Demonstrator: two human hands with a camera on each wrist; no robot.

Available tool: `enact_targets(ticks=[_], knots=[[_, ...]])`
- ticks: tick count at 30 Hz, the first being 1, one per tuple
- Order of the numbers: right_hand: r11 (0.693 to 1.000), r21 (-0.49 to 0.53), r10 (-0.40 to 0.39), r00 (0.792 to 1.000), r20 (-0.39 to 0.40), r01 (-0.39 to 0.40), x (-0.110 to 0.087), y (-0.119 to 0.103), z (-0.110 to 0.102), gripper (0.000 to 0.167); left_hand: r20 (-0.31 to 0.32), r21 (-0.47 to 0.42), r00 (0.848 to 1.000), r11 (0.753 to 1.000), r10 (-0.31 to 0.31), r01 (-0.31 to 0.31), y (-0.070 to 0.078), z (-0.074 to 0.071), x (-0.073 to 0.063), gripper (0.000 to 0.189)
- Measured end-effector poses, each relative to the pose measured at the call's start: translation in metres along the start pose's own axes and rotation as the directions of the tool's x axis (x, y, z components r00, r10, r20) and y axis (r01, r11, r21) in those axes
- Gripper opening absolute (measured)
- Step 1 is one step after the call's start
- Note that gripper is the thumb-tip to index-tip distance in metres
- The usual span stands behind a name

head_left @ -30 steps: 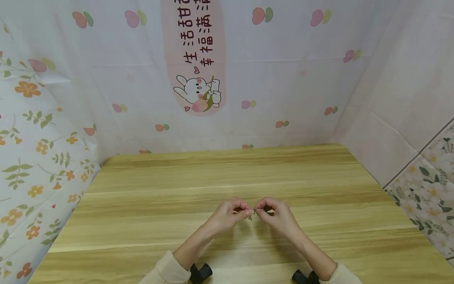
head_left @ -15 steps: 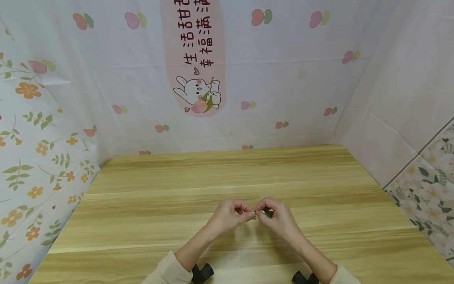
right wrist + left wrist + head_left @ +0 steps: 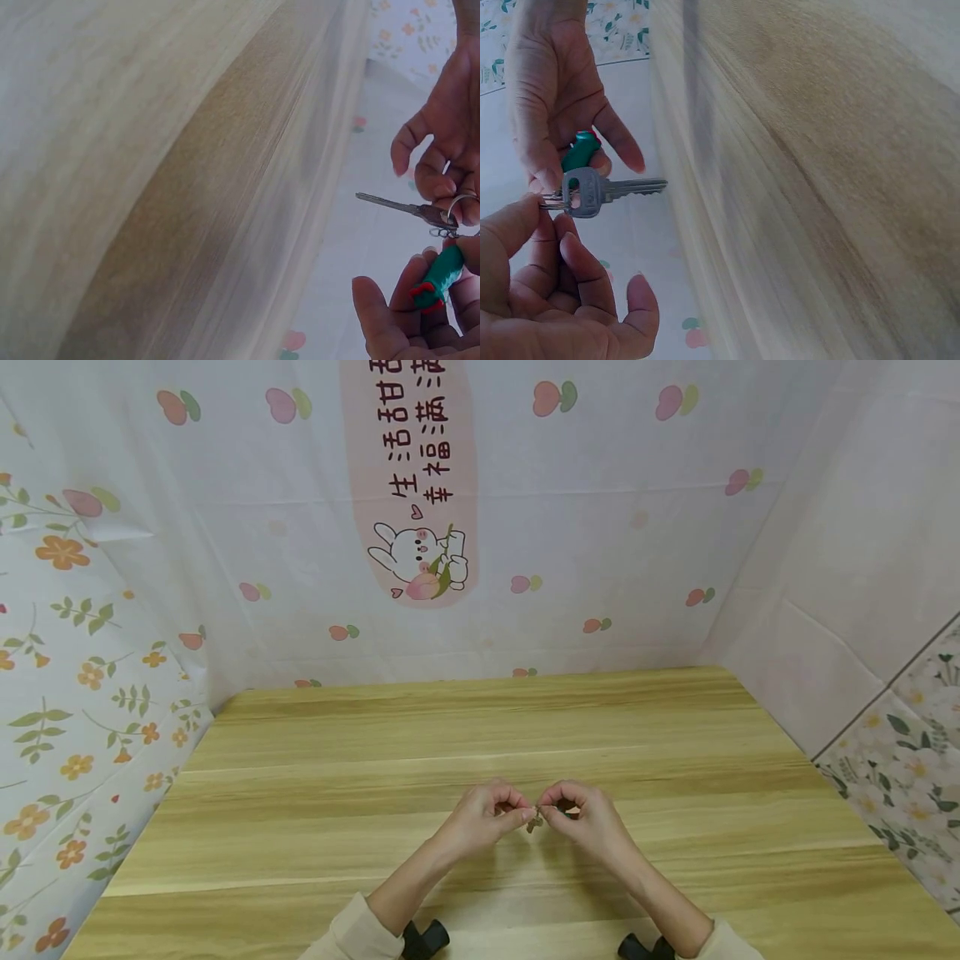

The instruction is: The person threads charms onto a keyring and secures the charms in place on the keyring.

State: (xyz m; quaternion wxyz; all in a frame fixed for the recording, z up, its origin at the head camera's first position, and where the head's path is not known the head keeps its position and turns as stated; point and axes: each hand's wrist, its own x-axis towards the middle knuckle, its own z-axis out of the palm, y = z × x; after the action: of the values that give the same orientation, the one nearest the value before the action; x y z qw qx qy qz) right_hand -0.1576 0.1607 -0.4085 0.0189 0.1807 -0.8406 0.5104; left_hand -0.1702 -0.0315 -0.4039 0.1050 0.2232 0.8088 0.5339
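Over the middle of the table, my left hand (image 3: pixel 480 817) pinches a thin metal key ring (image 3: pixel 459 204) between thumb and forefinger. A silver key (image 3: pixel 592 193) hangs from the ring, its toothed blade pointing down toward the tabletop. Opposite it, fingertips almost meeting, my right hand (image 3: pixel 588 818) pinches a green keychain charm (image 3: pixel 442 277) with red trim by its top end, where small chain links (image 3: pixel 444 232) join it to the ring. The charm lies under the right palm, mostly hidden in the head view. The other fingers of both hands are loosely bent.
A wood-grain table (image 3: pixel 300 827) spreads under both hands. Behind it hangs a white printed cloth (image 3: pixel 600 527), with a floral cloth (image 3: pixel 67 718) at the left. Black pieces (image 3: pixel 425 939) sit at the wrists by the cuffs.
The key has turned and now shows more broadly below the fingertips. The green charm, brighter under the right hand half a second ago, looks darker there now. Both hands stay nearly in place.
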Motion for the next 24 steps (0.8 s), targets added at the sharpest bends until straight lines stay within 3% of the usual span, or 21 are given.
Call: enact_targets(ticks=[6,15,24], knots=[[1.0,-0.005,0.012,1.0,-0.017,-0.012,-0.001,-0.003,0.002,0.009,-0.009,0.055,1.0,0.998,-0.006,0.006,0.0,0.001,0.0,0.011],[0.999,-0.051,-0.022,0.998,-0.05,0.019,-0.002,-0.005,0.004,0.01,-0.083,0.169,0.996,0.985,-0.026,0.04,0.009,0.003,0.0,0.011],[0.999,-0.04,-0.003,0.999,-0.045,0.001,-0.001,-0.002,0.003,0.007,-0.063,0.12,0.998,0.992,-0.016,0.023,0.008,0.002,-0.002,0.013]])
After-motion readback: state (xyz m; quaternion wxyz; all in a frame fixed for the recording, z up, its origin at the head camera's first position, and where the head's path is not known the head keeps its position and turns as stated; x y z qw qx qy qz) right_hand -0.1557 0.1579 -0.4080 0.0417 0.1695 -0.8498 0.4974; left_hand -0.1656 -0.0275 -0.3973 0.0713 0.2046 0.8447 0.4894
